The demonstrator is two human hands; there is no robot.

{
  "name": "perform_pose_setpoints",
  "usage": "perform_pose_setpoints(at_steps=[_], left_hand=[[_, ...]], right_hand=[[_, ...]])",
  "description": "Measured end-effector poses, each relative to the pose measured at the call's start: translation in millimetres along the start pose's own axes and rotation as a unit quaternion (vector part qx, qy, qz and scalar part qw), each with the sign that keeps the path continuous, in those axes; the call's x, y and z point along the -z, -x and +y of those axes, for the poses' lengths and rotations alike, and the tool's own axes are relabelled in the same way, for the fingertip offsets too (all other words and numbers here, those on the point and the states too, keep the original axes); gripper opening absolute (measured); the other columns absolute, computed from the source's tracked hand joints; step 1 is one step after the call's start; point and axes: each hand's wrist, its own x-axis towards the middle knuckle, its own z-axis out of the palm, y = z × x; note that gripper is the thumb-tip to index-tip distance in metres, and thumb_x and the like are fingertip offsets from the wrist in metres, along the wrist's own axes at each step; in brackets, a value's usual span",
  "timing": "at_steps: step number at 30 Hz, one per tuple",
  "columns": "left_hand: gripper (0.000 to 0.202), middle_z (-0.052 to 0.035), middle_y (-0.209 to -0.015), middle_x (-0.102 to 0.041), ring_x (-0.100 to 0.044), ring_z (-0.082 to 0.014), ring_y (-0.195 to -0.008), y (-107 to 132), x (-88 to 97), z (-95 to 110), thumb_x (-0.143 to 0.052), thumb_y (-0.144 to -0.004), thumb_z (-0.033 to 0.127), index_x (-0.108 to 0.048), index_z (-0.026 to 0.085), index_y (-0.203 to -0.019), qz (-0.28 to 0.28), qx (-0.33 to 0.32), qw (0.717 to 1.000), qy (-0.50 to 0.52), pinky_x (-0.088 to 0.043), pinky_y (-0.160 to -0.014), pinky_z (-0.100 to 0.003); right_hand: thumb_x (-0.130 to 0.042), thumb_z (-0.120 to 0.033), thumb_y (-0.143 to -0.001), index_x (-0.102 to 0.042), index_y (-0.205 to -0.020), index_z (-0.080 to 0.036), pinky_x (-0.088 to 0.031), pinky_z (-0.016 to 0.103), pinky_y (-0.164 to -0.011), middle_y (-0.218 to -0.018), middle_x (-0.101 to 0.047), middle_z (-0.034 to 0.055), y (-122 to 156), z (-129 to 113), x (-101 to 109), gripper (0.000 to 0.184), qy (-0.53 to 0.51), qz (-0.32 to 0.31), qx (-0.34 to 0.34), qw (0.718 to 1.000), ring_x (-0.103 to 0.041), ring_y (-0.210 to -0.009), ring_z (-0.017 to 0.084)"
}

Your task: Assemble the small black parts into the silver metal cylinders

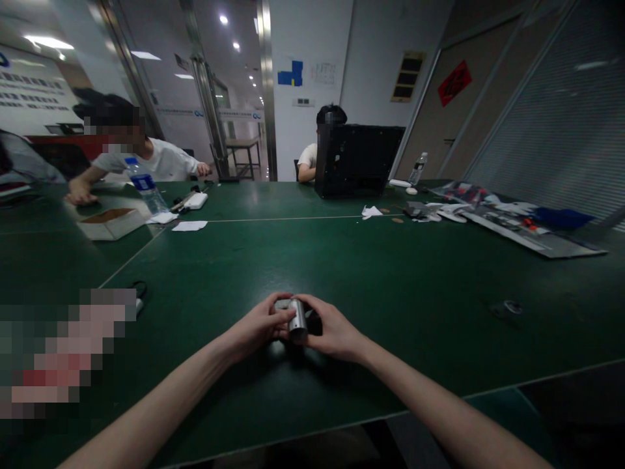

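A short silver metal cylinder with a small dark hole in its side is held between my two hands, just above or on the green table. My left hand is closed on it from the left, the thumb lying across its side. From the right, my right hand curls round it, fingers at the far end and thumb near the close end. Something greyish shows behind the cylinder by my left fingers, too small to make out. Dark shadow fills the gap inside my right hand.
Farther right lies a small metal ring-like part. A black computer case stands at the back. An open box and a water bottle are at the left, near a seated person. Tools and papers cover a board at right.
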Motion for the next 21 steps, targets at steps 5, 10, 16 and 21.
perform_pose_setpoints(at_steps=[5,10,16,21], left_hand=[[0.062,-0.0031,-0.086,-0.063,-0.062,-0.0164,-0.076,-0.7,4.5,-1.3,-0.076,-0.07,0.029,-0.041,0.018,-0.12,-0.02,-0.021,0.997,-0.075,-0.045,-0.071,-0.028],[0.057,-0.0047,-0.093,-0.064,-0.062,-0.0207,-0.088,0.3,3.4,1.7,-0.077,-0.065,0.023,-0.044,0.017,-0.111,-0.019,-0.047,0.993,-0.111,-0.045,-0.08,-0.034],[0.061,-0.001,-0.092,-0.062,-0.062,-0.0183,-0.085,-3.7,3.3,-0.2,-0.078,-0.059,0.014,-0.044,0.02,-0.11,-0.017,-0.094,0.983,-0.155,-0.047,-0.079,-0.033],[0.053,-0.0014,-0.093,-0.06,-0.06,-0.018,-0.087,-0.3,-0.5,0.2,-0.073,-0.065,0.018,-0.045,0.02,-0.11,0.026,-0.192,0.931,-0.309,-0.047,-0.08,-0.032]], right_hand=[[-0.059,-0.013,-0.074,-0.045,-0.127,-0.021,-0.043,0.034,-0.09,-0.121,-0.055,0.0075,0.8,-0.5,0.3,0.056,-0.015,0.001,0.025,1.0,-0.053,-0.106,0.019],[-0.045,0.0,-0.075,-0.051,-0.12,-0.023,-0.043,0.032,-0.09,-0.115,-0.058,0.005,0.4,-2.4,2.5,0.051,-0.046,0.02,0.042,0.998,-0.054,-0.102,0.016],[-0.042,-0.006,-0.082,-0.059,-0.107,-0.022,-0.042,0.029,-0.087,-0.101,-0.062,0.0024,-0.7,-6.9,5.3,0.034,-0.092,0.032,0.064,0.993,-0.057,-0.094,0.014],[-0.046,-0.006,-0.078,-0.061,-0.102,-0.021,-0.043,0.03,-0.088,-0.102,-0.063,0.0027,1.1,-9.2,6.7,0.032,-0.094,0.036,0.066,0.993,-0.057,-0.094,0.014]])
